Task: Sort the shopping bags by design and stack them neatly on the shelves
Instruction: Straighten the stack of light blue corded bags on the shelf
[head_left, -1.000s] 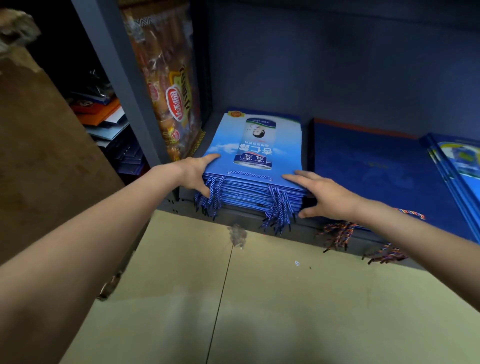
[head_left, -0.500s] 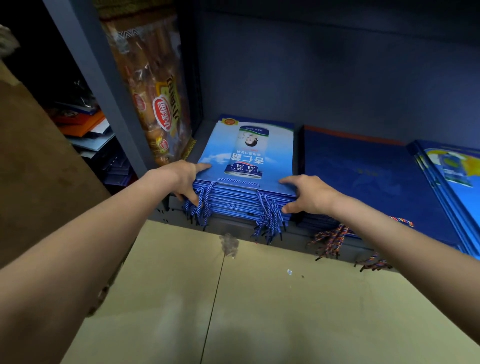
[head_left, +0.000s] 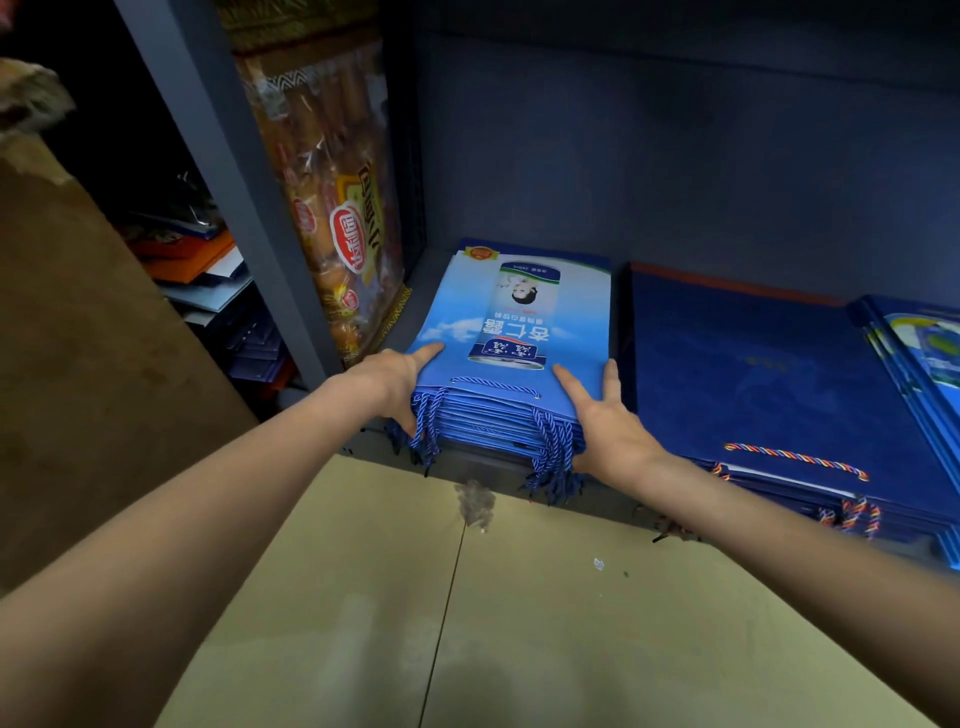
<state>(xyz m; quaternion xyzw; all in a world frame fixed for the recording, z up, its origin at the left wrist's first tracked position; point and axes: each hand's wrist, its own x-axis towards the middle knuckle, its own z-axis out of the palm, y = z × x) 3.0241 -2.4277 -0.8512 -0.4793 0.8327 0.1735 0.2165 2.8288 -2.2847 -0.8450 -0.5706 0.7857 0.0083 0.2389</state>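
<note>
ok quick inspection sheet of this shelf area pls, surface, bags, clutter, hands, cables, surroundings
surface: dark shelf with a grey back wall, low over a tan floor.
job's things: light blue bag stack at the shelf's left, handle cords hanging off the front; dark blue bag stack beside it, apart; a third bag stack cut off at the right edge.
clutter: snack packet standing at the shelf's left end; grey scrap below the shelf edge.
grips: left hand curls round the light blue stack's left front corner; right hand lies on its right front corner, fingers straight.
cables: nothing seen.
surroundings: grey upright post; papers piled in the dark bay to the left; brown panel at far left.
</note>
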